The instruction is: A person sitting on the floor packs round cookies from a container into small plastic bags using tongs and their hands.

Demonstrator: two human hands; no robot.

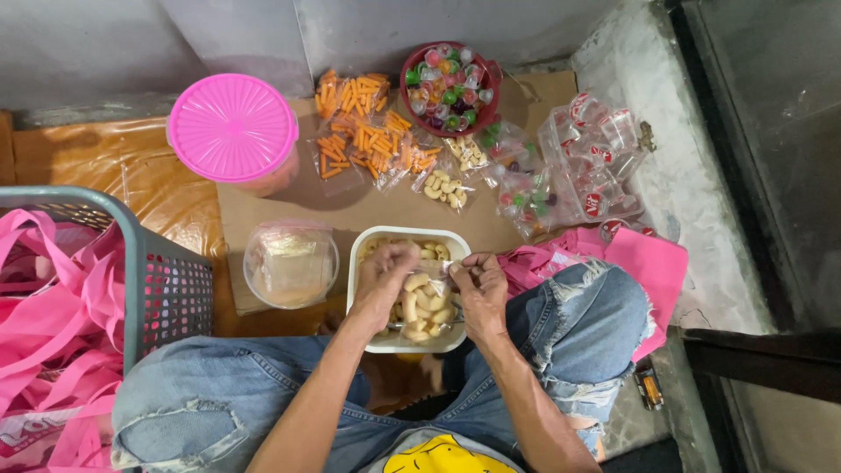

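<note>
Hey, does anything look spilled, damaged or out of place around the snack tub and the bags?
Nothing stands out. The snacks stay inside the white tub, and the filled bags lie in a loose heap on the cardboard, none visibly spilled.

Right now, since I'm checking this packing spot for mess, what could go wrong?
1. The small clear bag is held open between left hand and right hand over the white tub; a slip could drop pale puffs past its rim.
2. Filled orange snack bags lie loosely piled on the cardboard and could get crushed.
</note>
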